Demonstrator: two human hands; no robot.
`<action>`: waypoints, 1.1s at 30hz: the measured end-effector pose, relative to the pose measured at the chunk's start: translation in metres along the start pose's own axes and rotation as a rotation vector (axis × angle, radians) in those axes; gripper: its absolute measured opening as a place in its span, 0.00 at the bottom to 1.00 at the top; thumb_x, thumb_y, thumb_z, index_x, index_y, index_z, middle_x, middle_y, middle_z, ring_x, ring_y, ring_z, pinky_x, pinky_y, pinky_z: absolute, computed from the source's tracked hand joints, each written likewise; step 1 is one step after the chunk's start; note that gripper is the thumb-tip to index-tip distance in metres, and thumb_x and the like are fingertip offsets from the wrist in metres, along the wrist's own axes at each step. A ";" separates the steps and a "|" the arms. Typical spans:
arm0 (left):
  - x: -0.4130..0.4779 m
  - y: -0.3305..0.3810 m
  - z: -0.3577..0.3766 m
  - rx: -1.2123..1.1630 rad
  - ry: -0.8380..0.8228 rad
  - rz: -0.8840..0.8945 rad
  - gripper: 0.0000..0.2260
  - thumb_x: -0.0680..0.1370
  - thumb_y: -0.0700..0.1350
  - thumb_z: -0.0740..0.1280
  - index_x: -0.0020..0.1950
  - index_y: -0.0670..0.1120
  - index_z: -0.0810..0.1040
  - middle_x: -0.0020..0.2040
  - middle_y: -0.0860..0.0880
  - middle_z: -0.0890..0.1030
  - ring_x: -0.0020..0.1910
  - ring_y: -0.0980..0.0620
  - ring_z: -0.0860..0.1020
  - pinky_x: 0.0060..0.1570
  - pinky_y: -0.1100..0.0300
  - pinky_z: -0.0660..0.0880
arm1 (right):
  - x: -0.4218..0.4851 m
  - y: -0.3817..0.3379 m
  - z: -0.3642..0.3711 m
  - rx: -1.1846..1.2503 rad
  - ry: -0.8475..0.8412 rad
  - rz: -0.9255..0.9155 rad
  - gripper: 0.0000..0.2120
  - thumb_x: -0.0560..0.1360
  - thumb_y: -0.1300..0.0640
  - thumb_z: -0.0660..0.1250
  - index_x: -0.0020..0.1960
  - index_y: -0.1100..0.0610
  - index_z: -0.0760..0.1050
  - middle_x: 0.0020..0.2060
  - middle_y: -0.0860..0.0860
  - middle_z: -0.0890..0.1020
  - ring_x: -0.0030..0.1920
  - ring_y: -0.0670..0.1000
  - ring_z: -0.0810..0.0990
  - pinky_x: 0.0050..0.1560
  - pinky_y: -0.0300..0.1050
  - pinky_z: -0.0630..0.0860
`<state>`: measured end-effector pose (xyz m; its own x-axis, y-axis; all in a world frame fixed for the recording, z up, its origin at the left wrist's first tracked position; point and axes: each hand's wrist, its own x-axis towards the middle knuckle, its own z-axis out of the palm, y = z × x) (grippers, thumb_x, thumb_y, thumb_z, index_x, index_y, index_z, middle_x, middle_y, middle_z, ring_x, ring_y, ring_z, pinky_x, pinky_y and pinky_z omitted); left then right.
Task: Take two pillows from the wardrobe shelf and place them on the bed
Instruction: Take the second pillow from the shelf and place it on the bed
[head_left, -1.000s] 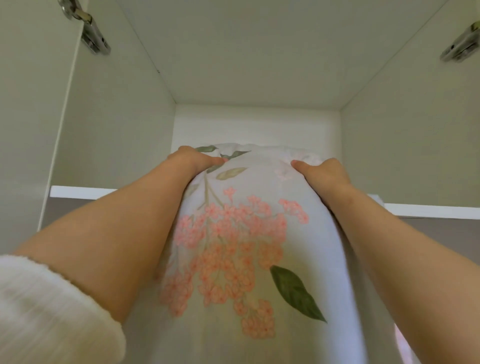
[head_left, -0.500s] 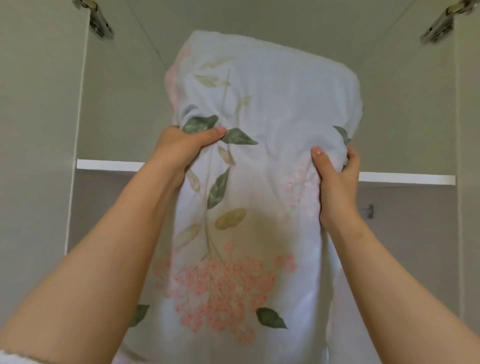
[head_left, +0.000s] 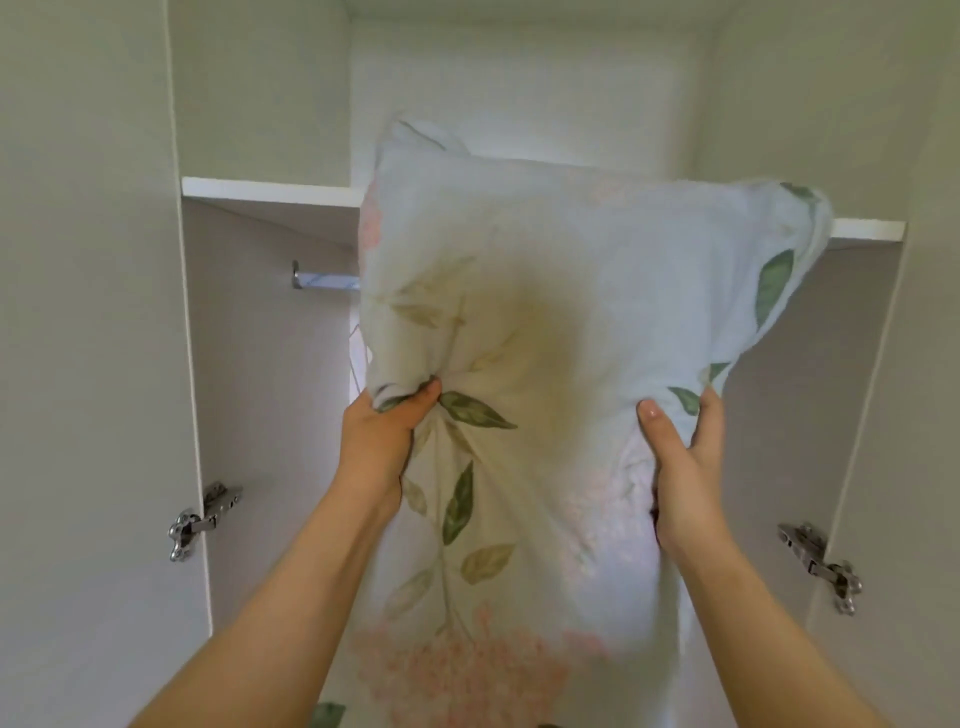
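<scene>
A pale blue pillow printed with green leaves and pink blossoms hangs upright in front of the open wardrobe. My left hand grips a bunch of its fabric at the left side. My right hand grips its right side, thumb in front and fingers behind. The pillow's top reaches above the white wardrobe shelf and covers the shelf's middle. No second pillow is in view; the bed is out of view.
The wardrobe's two doors stand open, with metal hinges at the left and right. A metal hanging rail runs below the shelf. The wardrobe's side walls close in on both sides.
The pillow has come off the shelf and moved down and toward me. Both hands have lowered with it, keeping their grip on its two sides. The view has tilted down.
</scene>
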<state>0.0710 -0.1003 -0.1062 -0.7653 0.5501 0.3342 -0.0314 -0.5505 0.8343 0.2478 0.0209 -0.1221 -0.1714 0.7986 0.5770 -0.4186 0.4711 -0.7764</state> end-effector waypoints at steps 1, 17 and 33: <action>-0.007 -0.007 -0.003 -0.022 0.011 -0.024 0.07 0.73 0.38 0.70 0.46 0.49 0.79 0.43 0.48 0.83 0.42 0.50 0.81 0.48 0.56 0.80 | -0.007 0.006 -0.005 -0.021 -0.011 0.026 0.31 0.75 0.56 0.66 0.74 0.49 0.55 0.65 0.42 0.66 0.71 0.45 0.64 0.70 0.42 0.60; -0.069 -0.092 -0.101 0.139 0.072 -0.415 0.12 0.70 0.30 0.70 0.47 0.45 0.78 0.34 0.49 0.81 0.30 0.52 0.79 0.25 0.64 0.76 | -0.077 0.053 0.009 -0.840 -0.038 0.133 0.49 0.61 0.34 0.64 0.75 0.50 0.50 0.76 0.51 0.55 0.75 0.55 0.54 0.73 0.58 0.50; -0.093 -0.121 -0.173 0.261 -0.087 -0.556 0.18 0.67 0.26 0.70 0.48 0.47 0.79 0.42 0.48 0.82 0.41 0.48 0.80 0.39 0.55 0.80 | -0.096 0.082 0.073 -0.699 -0.657 0.596 0.40 0.55 0.31 0.74 0.63 0.43 0.70 0.57 0.43 0.81 0.58 0.51 0.78 0.64 0.57 0.70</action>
<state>0.0345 -0.1933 -0.3137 -0.6237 0.7659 -0.1563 -0.2437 -0.0006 0.9699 0.1653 -0.0449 -0.2226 -0.6991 0.7114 -0.0718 0.4427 0.3519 -0.8247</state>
